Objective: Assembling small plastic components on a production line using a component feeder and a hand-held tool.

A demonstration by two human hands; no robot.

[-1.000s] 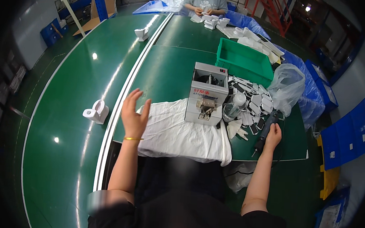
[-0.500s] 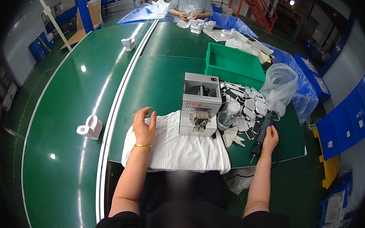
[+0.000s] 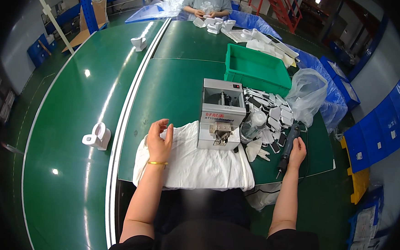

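Observation:
My left hand [image 3: 160, 140] hovers over a white cloth [image 3: 201, 171] at the table's front, fingers apart and nothing in them. At the right, my right hand [image 3: 297, 153] has its fingers round a dark electric screwdriver [image 3: 288, 151], whose bit points down toward me. Between my hands stands a grey metal screw feeder [image 3: 218, 134], with an open top hopper and a small metal outlet at the front. Beside the feeder are a clear plastic bottle [image 3: 248, 130] and a whitish glove [image 3: 254, 151].
Small white and black flat pieces [image 3: 275, 115] lie heaped behind the bottle. Beyond stands a green crate [image 3: 258, 78], with a clear plastic bag [image 3: 309, 92] beside it. White moulded parts [image 3: 99, 137] sit on the green belt at left. A co-worker [image 3: 207, 4] handles a clear item opposite.
The whole view has shifted slightly. My left hand stays open above the cloth, and my right hand keeps its hold on the screwdriver. The co-worker's hands have moved a little.

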